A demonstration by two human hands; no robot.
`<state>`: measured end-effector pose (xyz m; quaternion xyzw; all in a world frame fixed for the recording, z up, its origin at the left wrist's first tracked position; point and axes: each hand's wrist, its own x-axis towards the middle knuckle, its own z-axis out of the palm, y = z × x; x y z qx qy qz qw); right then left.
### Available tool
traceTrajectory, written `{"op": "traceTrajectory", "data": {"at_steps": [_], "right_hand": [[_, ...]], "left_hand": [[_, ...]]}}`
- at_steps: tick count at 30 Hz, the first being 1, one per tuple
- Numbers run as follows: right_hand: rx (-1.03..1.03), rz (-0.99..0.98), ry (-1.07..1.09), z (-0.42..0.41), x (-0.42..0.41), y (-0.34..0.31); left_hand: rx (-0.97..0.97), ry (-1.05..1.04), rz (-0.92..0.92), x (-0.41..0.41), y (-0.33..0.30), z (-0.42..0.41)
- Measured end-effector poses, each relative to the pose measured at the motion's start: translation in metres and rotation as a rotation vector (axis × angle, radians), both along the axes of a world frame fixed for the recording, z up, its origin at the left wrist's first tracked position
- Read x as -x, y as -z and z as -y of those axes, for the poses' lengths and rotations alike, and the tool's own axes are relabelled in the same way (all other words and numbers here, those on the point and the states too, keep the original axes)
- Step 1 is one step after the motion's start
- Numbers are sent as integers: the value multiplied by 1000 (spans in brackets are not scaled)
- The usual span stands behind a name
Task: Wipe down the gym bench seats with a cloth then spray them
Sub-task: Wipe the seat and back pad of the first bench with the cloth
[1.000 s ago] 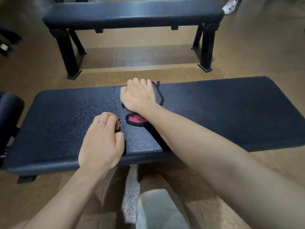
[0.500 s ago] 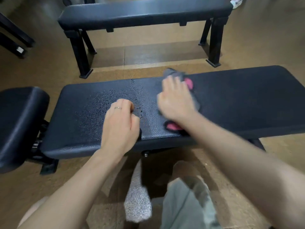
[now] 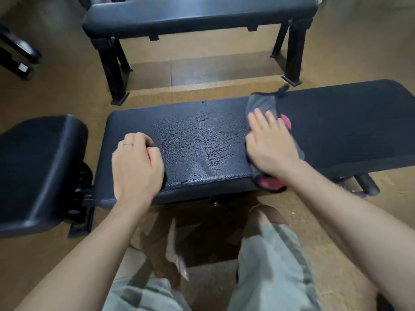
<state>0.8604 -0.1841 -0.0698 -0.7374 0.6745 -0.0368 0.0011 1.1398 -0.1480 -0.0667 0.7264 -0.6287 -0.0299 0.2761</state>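
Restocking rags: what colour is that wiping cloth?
Grey cloth with pink patches and dark edging; head view.

Bench seat [image 3: 336, 131]: black padded, horizontal, droplet-wet at centre. Cloth [image 3: 262, 104]: grey with pink, spread flat across the seat.

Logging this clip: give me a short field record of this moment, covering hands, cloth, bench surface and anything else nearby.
left hand: curled, rests on near bench pad; whether it holds anything cannot be told
right hand: fingers flat, presses cloth onto pad
cloth: grey with pink patches, spans the pad from far edge to near edge
pad surface: droplets between the hands, streaked
nearby: second bench behind; separate pad at left
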Motion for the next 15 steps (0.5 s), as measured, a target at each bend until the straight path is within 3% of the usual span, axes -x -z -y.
{"op": "traceTrajectory", "data": {"at_steps": [6,10,15], "right_hand": [[18,209,-388,-60,-154,11],[-36,131,-535,-55,-108,6],[-105,53,-407,-59,-24,-1]], "left_hand": [[12,-10,-56,-3,-1,-4],[-4,7,-20,-2,-7,-7],[-31,-18,136,-40,-3,-14]]}}
